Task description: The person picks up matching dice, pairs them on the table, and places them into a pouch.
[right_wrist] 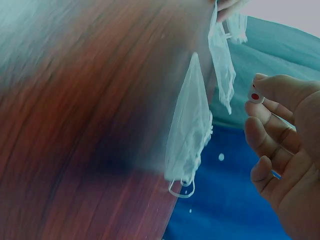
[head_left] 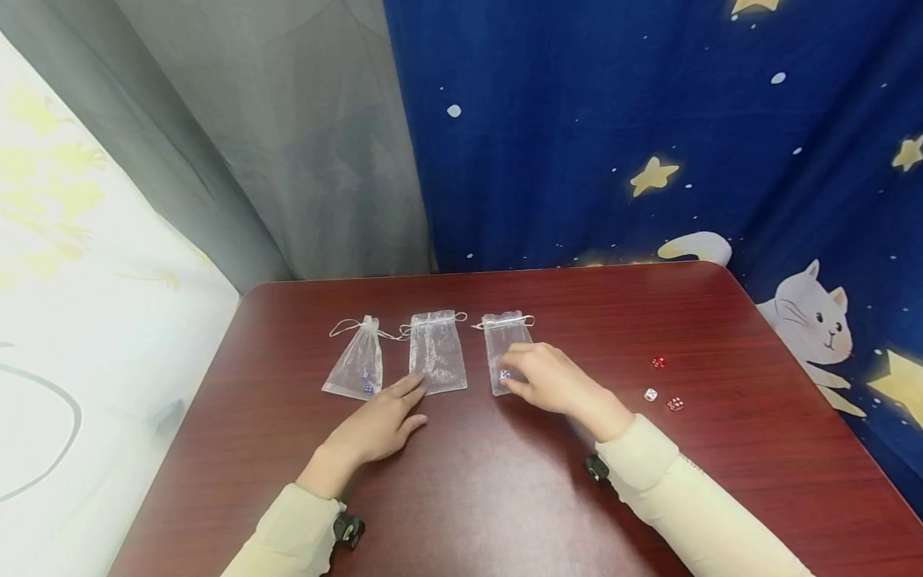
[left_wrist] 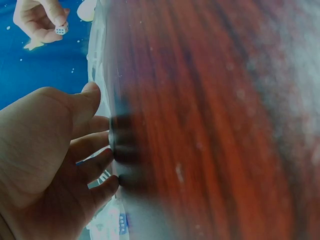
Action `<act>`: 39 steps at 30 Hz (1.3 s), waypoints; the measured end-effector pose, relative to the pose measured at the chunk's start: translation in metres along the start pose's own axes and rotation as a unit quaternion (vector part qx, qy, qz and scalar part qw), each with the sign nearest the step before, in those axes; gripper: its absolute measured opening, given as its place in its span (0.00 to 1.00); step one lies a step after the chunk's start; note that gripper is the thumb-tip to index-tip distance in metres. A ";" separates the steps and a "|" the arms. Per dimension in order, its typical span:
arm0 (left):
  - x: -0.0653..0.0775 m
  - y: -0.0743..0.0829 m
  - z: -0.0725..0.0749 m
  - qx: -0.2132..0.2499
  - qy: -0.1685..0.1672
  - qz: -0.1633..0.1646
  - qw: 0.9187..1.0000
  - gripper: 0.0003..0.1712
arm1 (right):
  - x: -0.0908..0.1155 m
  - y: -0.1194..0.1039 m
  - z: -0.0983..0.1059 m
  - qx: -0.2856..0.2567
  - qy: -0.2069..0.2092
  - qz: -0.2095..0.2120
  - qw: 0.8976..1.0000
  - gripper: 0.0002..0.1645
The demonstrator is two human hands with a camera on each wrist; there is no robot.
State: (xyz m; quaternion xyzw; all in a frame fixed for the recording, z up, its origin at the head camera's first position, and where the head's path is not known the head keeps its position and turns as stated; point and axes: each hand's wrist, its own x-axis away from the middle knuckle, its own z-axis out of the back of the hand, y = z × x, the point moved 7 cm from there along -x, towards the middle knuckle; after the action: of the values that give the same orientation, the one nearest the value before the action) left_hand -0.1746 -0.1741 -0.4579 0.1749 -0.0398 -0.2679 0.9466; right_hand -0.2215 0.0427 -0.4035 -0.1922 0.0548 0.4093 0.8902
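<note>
Between thumb and fingers my right hand (head_left: 551, 378) pinches a white die (head_left: 505, 374), held over the right-hand sheer drawstring pouch (head_left: 496, 344). One red pip of this die shows in the right wrist view. My left hand (head_left: 378, 421) lies with its fingers extended, fingertips at the lower edge of the middle sheer pouch (head_left: 440, 353). To the left is another sheer pouch (head_left: 353, 365), gathered at its neck, with blue dice (head_left: 368, 389) showing through the mesh. Whether the middle and right pouches are open at the top I cannot tell.
On the right part of the dark red wooden table (head_left: 577, 304) lie a white die (head_left: 651, 395), a red die (head_left: 659, 362) and another red die (head_left: 675, 404). Behind the far edge hang a grey curtain (head_left: 324, 160) and a blue starred curtain (head_left: 541, 160).
</note>
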 end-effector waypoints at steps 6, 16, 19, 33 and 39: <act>0.000 0.001 0.000 0.001 -0.001 -0.001 1.000 0.31 | -0.007 -0.013 -0.012 -0.009 -0.023 0.012 1.000 0.10; -0.001 0.002 0.001 0.004 -0.001 0.002 1.000 0.31 | -0.012 -0.024 -0.034 -0.003 -0.054 0.024 0.998 0.07; -0.001 0.002 0.002 0.004 0.000 0.002 1.000 0.31 | -0.012 -0.025 -0.042 -0.001 -0.075 0.019 0.997 0.09; 0.001 0.001 0.000 0.001 -0.008 0.010 1.000 0.31 | -0.011 -0.030 -0.055 0.004 -0.107 0.025 0.994 0.12; 0.001 -0.001 -0.001 0.005 -0.007 0.012 1.000 0.32 | -0.008 -0.025 -0.044 -0.038 -0.074 0.023 0.996 0.11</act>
State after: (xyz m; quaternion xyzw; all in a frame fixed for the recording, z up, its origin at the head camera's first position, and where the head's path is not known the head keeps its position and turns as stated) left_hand -0.1740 -0.1751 -0.4587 0.1774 -0.0502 -0.2573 0.9486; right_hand -0.2055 0.0051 -0.4346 -0.1935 -0.0222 0.4449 0.8742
